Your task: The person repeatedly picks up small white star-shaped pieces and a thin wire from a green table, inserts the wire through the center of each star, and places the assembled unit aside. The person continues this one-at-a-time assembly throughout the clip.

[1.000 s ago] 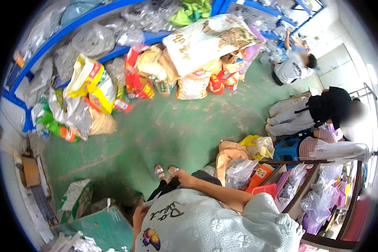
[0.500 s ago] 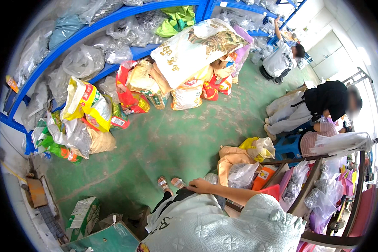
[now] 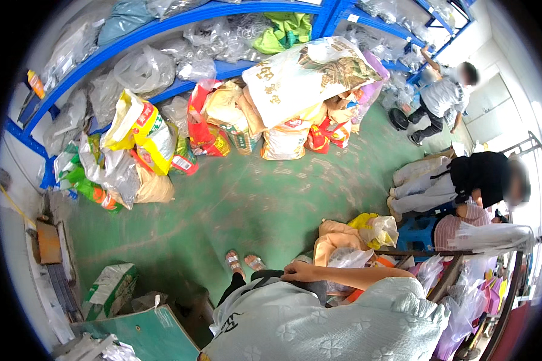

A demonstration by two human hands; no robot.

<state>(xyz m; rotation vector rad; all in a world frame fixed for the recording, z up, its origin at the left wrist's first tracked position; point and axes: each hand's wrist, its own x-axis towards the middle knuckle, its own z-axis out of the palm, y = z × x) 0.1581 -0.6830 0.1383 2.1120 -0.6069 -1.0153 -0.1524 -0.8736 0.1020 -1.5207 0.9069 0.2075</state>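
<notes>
My right hand (image 3: pixel 302 271) rests at the front of my dark trousers (image 3: pixel 317 291), below my pale patterned top (image 3: pixel 337 322). Its fingers lie over the cloth, and I see nothing held in them. The forearm crosses in from the right. My left hand is outside the picture. Past the hand, my sandalled feet (image 3: pixel 233 260) stand on the green floor (image 3: pixel 223 216). Just right of the hand are a tan sack (image 3: pixel 334 237) and clear plastic bags (image 3: pixel 349 259).
Filled sacks, topped by a large white sack (image 3: pixel 310 69), sit before blue shelving (image 3: pixel 162 27) loaded with plastic bags. A green board (image 3: pixel 144 331) stands at lower left. At right, one person reaches to a shelf, another bends over, and someone in stripes sits by a blue stool (image 3: pixel 417 233).
The view has shifted, so the sacks and shelves sit further right. The person at the far shelf has risen from a low crouch. My right hand stays by my trousers.
</notes>
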